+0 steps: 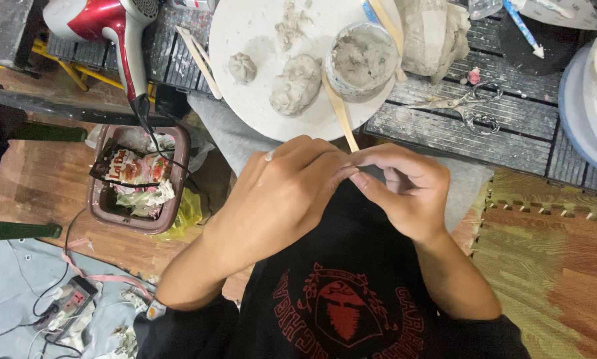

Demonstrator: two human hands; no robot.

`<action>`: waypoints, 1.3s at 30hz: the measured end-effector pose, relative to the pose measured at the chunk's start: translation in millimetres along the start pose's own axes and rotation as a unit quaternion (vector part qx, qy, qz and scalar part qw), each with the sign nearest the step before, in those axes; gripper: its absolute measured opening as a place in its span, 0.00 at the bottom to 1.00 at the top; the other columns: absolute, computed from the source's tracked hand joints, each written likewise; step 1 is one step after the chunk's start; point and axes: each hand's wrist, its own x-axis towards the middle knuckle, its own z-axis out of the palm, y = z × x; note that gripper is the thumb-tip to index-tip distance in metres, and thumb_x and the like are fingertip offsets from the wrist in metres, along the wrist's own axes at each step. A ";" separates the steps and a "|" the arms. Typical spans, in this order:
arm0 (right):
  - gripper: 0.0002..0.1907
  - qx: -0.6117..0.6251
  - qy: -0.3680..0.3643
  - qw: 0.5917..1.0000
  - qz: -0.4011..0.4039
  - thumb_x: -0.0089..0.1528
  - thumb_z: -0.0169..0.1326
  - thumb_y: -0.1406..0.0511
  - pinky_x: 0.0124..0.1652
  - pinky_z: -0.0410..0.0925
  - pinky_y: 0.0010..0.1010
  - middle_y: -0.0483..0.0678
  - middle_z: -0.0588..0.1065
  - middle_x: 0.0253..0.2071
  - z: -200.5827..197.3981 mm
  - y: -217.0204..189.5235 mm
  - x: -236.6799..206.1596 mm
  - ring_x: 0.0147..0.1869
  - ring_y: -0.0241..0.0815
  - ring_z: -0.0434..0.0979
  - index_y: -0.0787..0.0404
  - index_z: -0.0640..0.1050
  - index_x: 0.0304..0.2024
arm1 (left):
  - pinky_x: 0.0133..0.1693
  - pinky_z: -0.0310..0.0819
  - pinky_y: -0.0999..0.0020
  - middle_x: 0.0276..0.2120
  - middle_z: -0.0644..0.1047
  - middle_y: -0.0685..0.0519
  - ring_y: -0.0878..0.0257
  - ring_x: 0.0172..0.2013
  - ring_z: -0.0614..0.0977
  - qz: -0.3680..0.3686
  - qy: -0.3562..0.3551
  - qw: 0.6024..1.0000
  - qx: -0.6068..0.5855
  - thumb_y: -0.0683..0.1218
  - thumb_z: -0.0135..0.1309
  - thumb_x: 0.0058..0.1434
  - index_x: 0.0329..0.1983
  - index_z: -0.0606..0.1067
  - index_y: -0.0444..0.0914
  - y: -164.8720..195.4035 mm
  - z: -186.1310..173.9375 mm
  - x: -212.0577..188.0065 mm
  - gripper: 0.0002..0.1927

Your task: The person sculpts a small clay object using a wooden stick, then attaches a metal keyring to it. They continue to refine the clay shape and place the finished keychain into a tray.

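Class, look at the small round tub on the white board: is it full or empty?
Full, or nearly so. The round tub stands upright on the white board, and grey clay fills it close to its rim.

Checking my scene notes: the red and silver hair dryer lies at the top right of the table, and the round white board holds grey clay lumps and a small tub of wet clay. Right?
One thing is off: in the head view the red and silver hair dryer lies at the top left, not the top right. The round white board does hold grey clay lumps and a small tub of wet clay.
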 end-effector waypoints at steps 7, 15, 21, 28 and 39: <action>0.12 -0.031 0.029 0.999 -0.026 0.64 0.61 0.79 0.35 0.71 0.18 0.60 0.81 0.49 2.8 15.0 -5.1 0.46 0.42 0.84 0.68 0.79 0.49 | 0.35 0.77 0.54 0.35 0.79 0.45 0.47 0.36 0.82 0.002 -0.006 1.000 -0.011 0.40 0.59 0.66 0.44 0.79 0.32 -3.3 1.3 2.3 0.07; 0.11 0.009 -0.001 0.998 -0.059 0.66 0.56 0.80 0.51 0.76 0.33 0.57 0.79 0.47 -6.8 22.0 -10.9 0.53 0.47 0.82 0.69 0.78 0.50 | 0.39 0.80 0.58 0.39 0.81 0.46 0.49 0.38 0.84 -0.014 0.008 0.997 -0.074 0.40 0.61 0.65 0.44 0.80 0.34 -7.7 1.9 -1.2 0.06; 0.11 0.059 -0.023 0.996 -0.063 0.67 0.54 0.81 0.56 0.77 0.39 0.54 0.78 0.47 -6.4 20.7 -8.4 0.53 0.47 0.81 0.69 0.76 0.51 | 0.34 0.77 0.70 0.38 0.83 0.51 0.62 0.32 0.84 -0.069 0.051 0.988 -0.127 0.40 0.67 0.61 0.44 0.81 0.38 -33.6 5.6 -20.4 0.09; 0.09 -0.012 -0.002 0.998 -0.066 0.68 0.56 0.80 0.53 0.77 0.38 0.56 0.78 0.44 -9.1 12.5 -6.4 0.50 0.48 0.82 0.68 0.75 0.49 | 0.55 0.69 0.68 0.63 0.71 0.48 0.56 0.57 0.71 -0.119 0.251 0.958 0.073 0.38 0.70 0.60 0.65 0.72 0.37 -120.0 -24.3 -46.1 0.31; 0.09 -0.080 -0.014 0.993 -0.083 0.67 0.57 0.79 0.50 0.78 0.33 0.57 0.78 0.44 -11.9 -2.1 11.8 0.49 0.47 0.83 0.70 0.76 0.49 | 0.67 0.65 0.55 0.67 0.71 0.52 0.49 0.64 0.65 -0.113 0.198 0.966 0.122 0.46 0.77 0.57 0.61 0.80 0.41 -186.0 1.5 -28.4 0.28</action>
